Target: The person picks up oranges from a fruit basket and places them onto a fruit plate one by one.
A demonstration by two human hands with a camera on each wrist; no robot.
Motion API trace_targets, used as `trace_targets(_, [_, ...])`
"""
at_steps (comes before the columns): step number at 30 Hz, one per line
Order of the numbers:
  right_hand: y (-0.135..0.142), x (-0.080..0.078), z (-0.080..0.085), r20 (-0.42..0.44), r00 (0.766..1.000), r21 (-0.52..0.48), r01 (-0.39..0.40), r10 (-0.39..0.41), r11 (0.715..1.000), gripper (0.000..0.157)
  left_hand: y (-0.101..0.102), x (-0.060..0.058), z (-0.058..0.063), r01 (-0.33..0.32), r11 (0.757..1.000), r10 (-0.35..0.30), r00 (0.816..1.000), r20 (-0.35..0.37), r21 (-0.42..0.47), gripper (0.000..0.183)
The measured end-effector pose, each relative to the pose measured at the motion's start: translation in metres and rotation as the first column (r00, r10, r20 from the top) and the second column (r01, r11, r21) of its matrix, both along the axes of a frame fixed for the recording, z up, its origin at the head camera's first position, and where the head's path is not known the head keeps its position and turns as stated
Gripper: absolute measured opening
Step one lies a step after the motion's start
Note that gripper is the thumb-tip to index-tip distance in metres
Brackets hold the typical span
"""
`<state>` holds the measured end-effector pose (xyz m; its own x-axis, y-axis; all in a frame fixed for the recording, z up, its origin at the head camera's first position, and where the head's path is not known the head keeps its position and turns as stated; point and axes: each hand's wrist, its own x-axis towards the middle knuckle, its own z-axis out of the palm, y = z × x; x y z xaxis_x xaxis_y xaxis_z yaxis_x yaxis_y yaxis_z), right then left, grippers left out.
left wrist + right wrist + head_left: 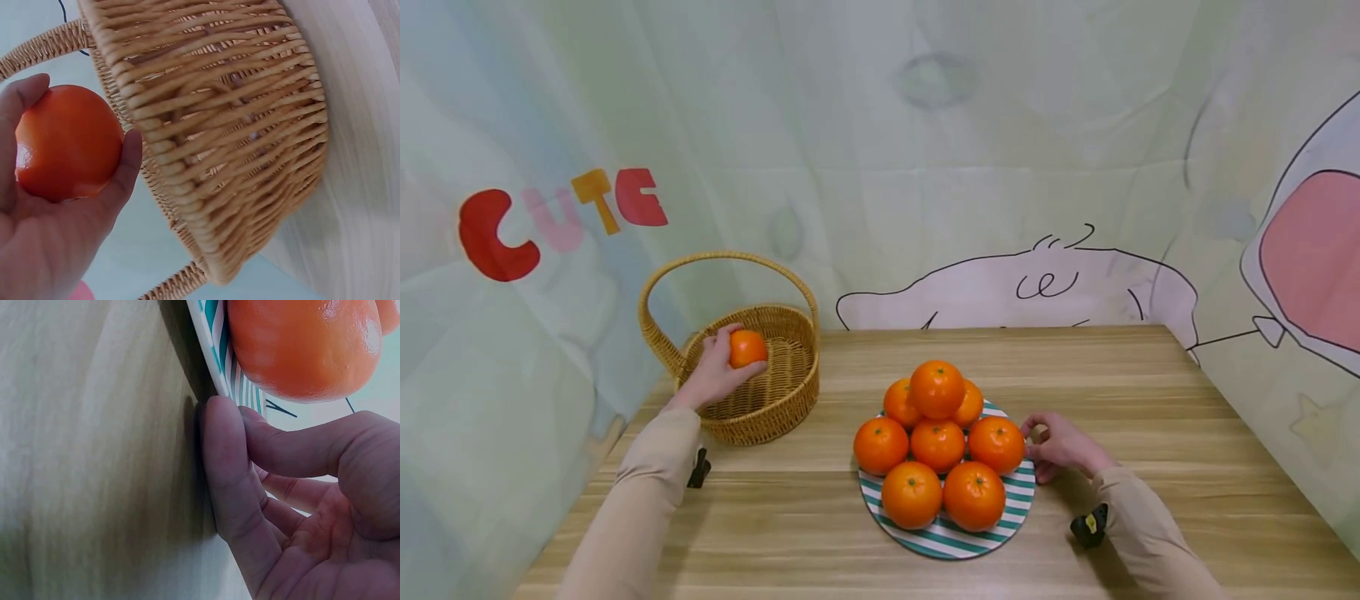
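Note:
An orange point(748, 348) is gripped between the thumb and fingers of my left hand point(717, 371), above the opening of a wicker basket point(797, 400). In the left wrist view the held orange point(70, 142) is beside the basket's rim. Several more oranges are heaped on a round plate point(951, 548) with green and white stripes, one orange point(937, 389) sitting on top of the pile. At the plate's right edge is my right hand point(1063, 446). Its thumb and forefinger pinch the rim of the plate point(215, 353), as the right wrist view shows.
The basket's tall arched handle point(730, 255) rises over its opening at the back left. Plate and basket stand on a wood-grain table point(775, 533). Behind the table hangs a printed cloth point(865, 167) with cartoon drawings and the letters CUTE.

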<state>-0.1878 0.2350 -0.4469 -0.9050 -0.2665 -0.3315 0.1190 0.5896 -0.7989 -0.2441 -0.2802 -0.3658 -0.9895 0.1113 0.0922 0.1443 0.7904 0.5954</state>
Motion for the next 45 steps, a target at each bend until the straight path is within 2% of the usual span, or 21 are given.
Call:
trace_targets(5, [0.0,0.001,0.0,-0.006,1.0,-0.006,-0.004,0.004,1.0,0.021,0.002,0.001,0.001,-0.006,1.0,0.006,1.0,-0.015,0.008,0.082])
trace_targets(11, [0.0,0.001,0.001,-0.004,1.0,0.002,-0.001,0.001,1.0,0.021,0.005,0.004,0.005,-0.073,0.997,0.073,0.995,-0.073,0.006,0.084])
trace_targets(16, [0.0,0.001,0.0,0.0,1.0,0.002,0.005,-0.005,1.0,0.021,0.009,0.008,0.009,-0.116,0.993,0.116,0.99,-0.074,0.006,0.086])
trace_targets(20, [0.0,0.0,0.001,0.003,1.0,-0.005,0.004,-0.004,1.0,0.021,0.012,0.011,0.012,-0.114,0.993,0.114,0.991,-0.076,0.008,0.084])
trace_targets(27, [0.0,0.0,0.001,0.009,1.0,0.005,0.009,-0.009,1.0,0.021,0.022,0.015,0.018,-0.095,0.995,0.095,0.987,-0.13,0.006,0.077])
trace_targets(31, [0.0,0.001,0.002,0.005,1.0,-0.001,0.006,-0.006,1.0,0.021,0.031,0.017,0.022,-0.045,0.999,0.045,0.993,-0.109,0.004,0.079])
trace_targets(34, [-0.001,0.001,0.002,0.005,1.0,-0.002,0.005,-0.005,1.0,0.021,0.038,0.018,0.023,0.027,1.0,-0.027,0.996,-0.08,0.004,0.077])
trace_targets(39, [-0.001,0.001,0.002,0.011,1.0,0.001,0.006,-0.006,1.0,0.022,0.053,0.022,0.029,0.136,0.991,-0.135,0.989,-0.058,0.008,0.074])
trace_targets(45, [-0.001,0.0,0.002,0.018,1.0,0.004,0.007,-0.007,1.0,0.023,0.074,0.028,0.038,0.203,0.979,-0.201,0.976,-0.081,0.014,0.077])
